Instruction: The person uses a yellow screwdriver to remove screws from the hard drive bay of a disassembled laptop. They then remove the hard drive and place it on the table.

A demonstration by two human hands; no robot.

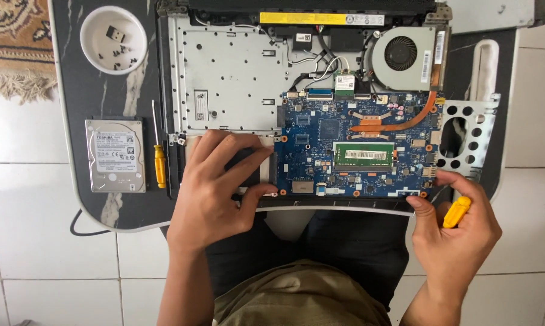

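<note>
Item: opened laptop chassis [224,78], blue circuit board [320,130], fragile; handle by edges. Your left hand [215,187] presses flat; right hand [459,235] clenches yellow-handled screwdriver [456,211].

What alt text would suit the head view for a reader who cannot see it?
Seen from above, an opened laptop lies on a dark table; the left hand rests on its empty drive bay, and the right hand holds a yellow-handled screwdriver at the blue circuit board. To the left lie a hard drive, a second screwdriver and a white cup of screws.
</note>
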